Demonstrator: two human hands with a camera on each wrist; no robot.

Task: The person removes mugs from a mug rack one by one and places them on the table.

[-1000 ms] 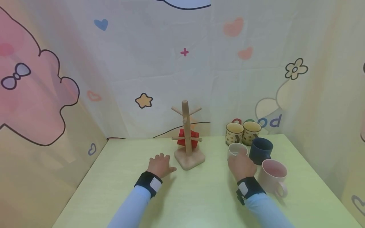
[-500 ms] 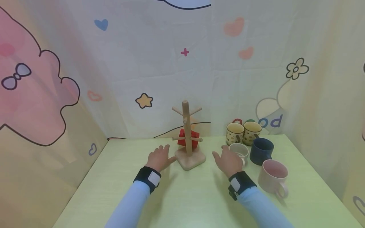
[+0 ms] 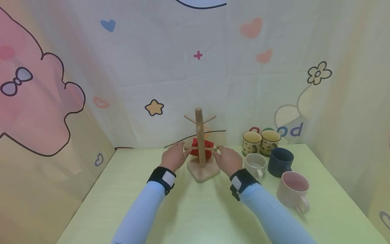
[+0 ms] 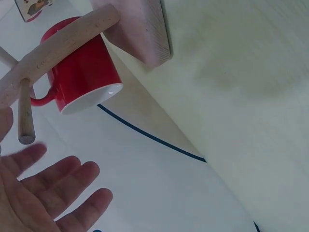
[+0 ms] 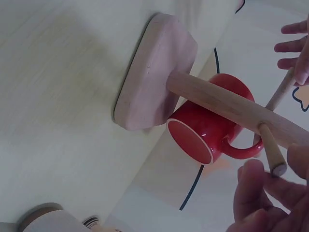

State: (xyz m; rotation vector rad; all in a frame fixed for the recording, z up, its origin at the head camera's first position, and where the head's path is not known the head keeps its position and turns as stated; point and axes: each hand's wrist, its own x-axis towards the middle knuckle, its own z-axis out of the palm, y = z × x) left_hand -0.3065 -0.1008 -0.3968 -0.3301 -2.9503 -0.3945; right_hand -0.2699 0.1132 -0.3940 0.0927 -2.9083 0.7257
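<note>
A wooden mug tree (image 3: 199, 135) stands upright near the back of the table. Behind its post a red mug (image 4: 87, 72) is tilted, its handle beside the lower pegs; the right wrist view shows the handle (image 5: 241, 152) close to a rear peg. My left hand (image 3: 174, 157) is at the tip of the lower left peg (image 4: 26, 116), fingers mostly extended and nothing held. At the tip of the lower right peg (image 5: 273, 150) is my right hand (image 3: 228, 160), thumb and loosely bent fingers around it; a firm grip is not visible.
On the right side of the table are a white mug (image 3: 255, 164), a dark blue mug (image 3: 279, 163), a pink mug (image 3: 290, 191) and two patterned cream mugs (image 3: 251, 144). A printed curtain (image 3: 170, 74) hangs behind the table (image 3: 195, 217).
My right hand has left the white mug and moved left to the mug tree. My left hand has moved forward to its left peg. The mugs look unmoved.
</note>
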